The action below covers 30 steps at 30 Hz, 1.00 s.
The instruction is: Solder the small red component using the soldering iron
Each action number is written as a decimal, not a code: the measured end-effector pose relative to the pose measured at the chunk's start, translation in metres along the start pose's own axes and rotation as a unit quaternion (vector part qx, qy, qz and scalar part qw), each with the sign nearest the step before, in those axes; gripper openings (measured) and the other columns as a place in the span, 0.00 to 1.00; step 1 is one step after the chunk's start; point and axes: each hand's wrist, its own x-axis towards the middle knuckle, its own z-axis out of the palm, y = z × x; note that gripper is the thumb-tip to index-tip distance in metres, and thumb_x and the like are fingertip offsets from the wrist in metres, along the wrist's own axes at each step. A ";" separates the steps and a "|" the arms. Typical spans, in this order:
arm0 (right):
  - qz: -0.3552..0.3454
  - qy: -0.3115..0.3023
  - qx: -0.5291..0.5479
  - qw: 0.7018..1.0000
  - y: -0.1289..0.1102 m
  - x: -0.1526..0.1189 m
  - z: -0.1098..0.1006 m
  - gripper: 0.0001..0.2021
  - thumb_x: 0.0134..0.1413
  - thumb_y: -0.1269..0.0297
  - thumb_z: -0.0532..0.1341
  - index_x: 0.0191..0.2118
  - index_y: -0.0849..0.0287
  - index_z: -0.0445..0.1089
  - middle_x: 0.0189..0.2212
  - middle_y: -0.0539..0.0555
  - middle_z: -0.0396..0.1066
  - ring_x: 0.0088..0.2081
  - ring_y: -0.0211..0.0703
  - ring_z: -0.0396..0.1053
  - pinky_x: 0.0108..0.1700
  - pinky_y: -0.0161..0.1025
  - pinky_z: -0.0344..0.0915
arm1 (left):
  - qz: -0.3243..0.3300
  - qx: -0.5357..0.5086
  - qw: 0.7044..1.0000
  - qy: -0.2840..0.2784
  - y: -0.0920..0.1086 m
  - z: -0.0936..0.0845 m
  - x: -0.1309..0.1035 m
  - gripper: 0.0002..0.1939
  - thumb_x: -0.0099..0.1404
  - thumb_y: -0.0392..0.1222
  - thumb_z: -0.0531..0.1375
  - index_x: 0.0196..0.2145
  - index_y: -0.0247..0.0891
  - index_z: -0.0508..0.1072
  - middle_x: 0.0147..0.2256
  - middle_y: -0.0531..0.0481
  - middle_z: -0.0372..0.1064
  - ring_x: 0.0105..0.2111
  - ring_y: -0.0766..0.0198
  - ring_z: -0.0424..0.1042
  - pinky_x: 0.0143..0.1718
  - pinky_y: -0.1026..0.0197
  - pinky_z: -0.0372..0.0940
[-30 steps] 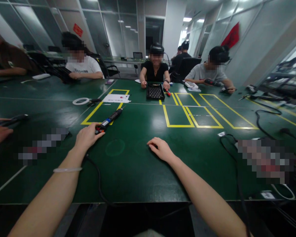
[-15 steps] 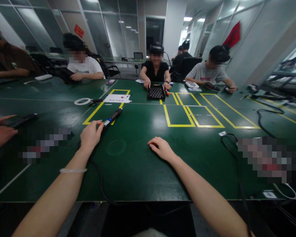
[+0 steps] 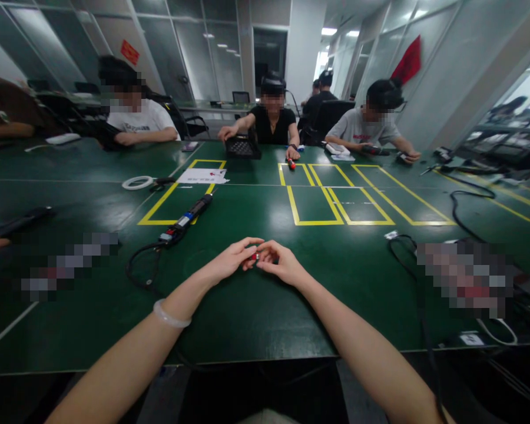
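Over the green table (image 3: 229, 330), my left hand (image 3: 232, 259) and my right hand (image 3: 285, 262) meet at their fingertips. Between them shows a small red piece (image 3: 254, 257) with a pale spot, mostly covered by fingers; its kind is too small to tell. Both hands are closed around it, fingers curled. To the left of my hands an electric screwdriver (image 3: 186, 219) lies on the table, black with a blue band, its tip pointing away from me. Its black cable (image 3: 132, 259) loops down toward my left forearm.
A white sheet (image 3: 203, 176) and a coiled white cable (image 3: 138, 183) lie beyond the screwdriver. Yellow tape (image 3: 320, 223) marks rectangles on the tabletop. A co-worker opposite holds a black tray (image 3: 242, 147). Blurred-out items lie left and right; a black cable (image 3: 424, 306) hangs at right.
My left hand has let go of the screwdriver, which stays lying on the table, and has moved right to meet my right hand. The co-worker opposite has shifted the black tray to the left.
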 end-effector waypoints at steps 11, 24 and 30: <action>0.074 0.038 0.074 0.994 0.003 0.004 -0.003 0.15 0.55 0.52 0.61 0.33 0.61 0.66 0.24 0.50 0.70 0.27 0.36 0.67 0.33 0.35 0.63 | 0.099 0.130 0.986 0.044 -0.006 -0.003 -0.007 0.20 0.67 0.53 0.53 0.50 0.37 0.68 0.33 0.50 0.70 0.33 0.64 0.69 0.39 0.60 0.64; 0.044 0.033 0.055 0.997 0.002 0.003 -0.001 0.15 0.51 0.56 0.65 0.40 0.59 0.65 0.28 0.49 0.68 0.28 0.35 0.65 0.32 0.34 0.61 | 0.159 0.268 0.946 0.085 0.000 -0.001 -0.012 0.13 0.64 0.49 0.57 0.41 0.40 0.73 0.38 0.48 0.72 0.39 0.60 0.71 0.42 0.58 0.65; 0.045 0.054 0.041 0.997 0.007 0.003 -0.004 0.13 0.52 0.59 0.64 0.39 0.60 0.66 0.27 0.48 0.68 0.28 0.35 0.65 0.32 0.34 0.60 | 0.138 0.390 0.894 0.173 -0.012 -0.055 -0.010 0.22 0.64 0.54 0.55 0.51 0.40 0.69 0.48 0.44 0.69 0.48 0.55 0.69 0.50 0.53 0.63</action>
